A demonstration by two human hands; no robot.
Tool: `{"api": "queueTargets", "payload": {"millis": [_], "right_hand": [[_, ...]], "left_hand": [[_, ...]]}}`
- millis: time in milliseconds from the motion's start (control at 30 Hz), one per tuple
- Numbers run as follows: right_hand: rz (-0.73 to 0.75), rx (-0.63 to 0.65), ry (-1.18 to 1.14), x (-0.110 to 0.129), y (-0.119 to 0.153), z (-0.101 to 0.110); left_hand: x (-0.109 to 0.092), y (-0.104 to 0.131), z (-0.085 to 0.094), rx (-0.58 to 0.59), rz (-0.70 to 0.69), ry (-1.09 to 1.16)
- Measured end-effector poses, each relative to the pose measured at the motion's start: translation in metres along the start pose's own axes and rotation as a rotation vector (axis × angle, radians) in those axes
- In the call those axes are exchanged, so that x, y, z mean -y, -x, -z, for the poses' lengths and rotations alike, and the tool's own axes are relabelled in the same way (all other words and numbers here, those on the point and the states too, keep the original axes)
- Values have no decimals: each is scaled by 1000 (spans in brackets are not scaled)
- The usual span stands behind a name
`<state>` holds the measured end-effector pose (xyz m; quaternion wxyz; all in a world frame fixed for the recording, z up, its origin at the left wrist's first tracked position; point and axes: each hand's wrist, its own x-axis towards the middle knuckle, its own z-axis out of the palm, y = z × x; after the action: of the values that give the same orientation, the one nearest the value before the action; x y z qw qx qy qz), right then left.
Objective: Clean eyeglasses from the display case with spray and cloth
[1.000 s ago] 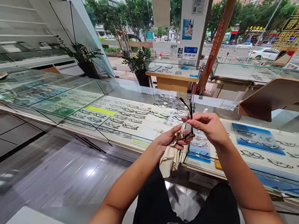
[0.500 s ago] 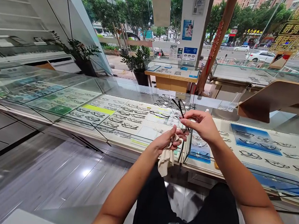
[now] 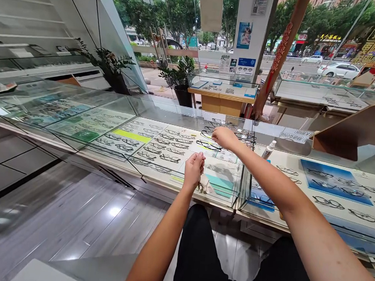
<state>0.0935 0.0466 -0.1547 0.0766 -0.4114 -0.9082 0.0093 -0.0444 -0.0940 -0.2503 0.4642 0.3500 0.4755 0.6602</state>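
Glasses (image 3: pixel 209 146) on the counter (image 3: pixel 167 109), just beside the right hand (image 3: pixel 225 137): holding fingers curled there, too hidden to tell whether gripping, while clutching the cloth (image 3: pixel 206 185) in the closed left hand (image 3: pixel 193 169), ideally keeping fingertips off lenses and not knocking rims together.

- Far left: white wall shelves (image 3: pixel 25 20).
- Right of them: two leafy plants (image 3: pixel 181 70) in dark pots (image 3: pixel 120 85).
- Far: wooden display table (image 3: pixel 213 103), with blue poster (image 3: pixel 244 35) on the white pillar (image 3: pixel 258 29) behind.
- Far right: red ornament (image 3: pixel 282 46) along a slanted post (image 3: pixel 299 9); beyond, a white car (image 3: pixel 338 69) on the street (image 3: pixel 292 67).
- Near left: glossy grey floor (image 3: pixel 83 210).
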Motion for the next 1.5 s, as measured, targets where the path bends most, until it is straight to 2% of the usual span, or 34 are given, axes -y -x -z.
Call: {"api": "queueTargets", "payload": {"millis": [200, 567, 733, 900, 1067, 1200, 1300, 1400, 1500], "right_hand": [[-32, 73, 88, -3, -31, -21], [-27, 116, 144, 3, -41, -41], [-65, 76, 110, 0, -39, -32], [-209, -7, 72, -23, -53, -20], [-290, 39, 59, -36, -74, -34], [-314, 72, 53, -33, -85, -47], [-327, 78, 39, -29, -90, -48], [-334, 70, 11, -25, -91, -39], [-332, 16, -31, -22, -83, -20]], "left_hand": [[-1, 3, 2, 18, -7, 9], [-2, 5, 1, 18, 1, -3], [-1, 6, 1, 25, -3, -4], [1, 5, 2, 32, -1, -11], [5, 4, 4, 31, -17, -32], [9, 3, 5, 33, -32, -63], [8, 3, 5, 32, -43, -76], [7, 3, 4, 28, -47, -79], [6, 3, 4, 24, -43, -75]]}}
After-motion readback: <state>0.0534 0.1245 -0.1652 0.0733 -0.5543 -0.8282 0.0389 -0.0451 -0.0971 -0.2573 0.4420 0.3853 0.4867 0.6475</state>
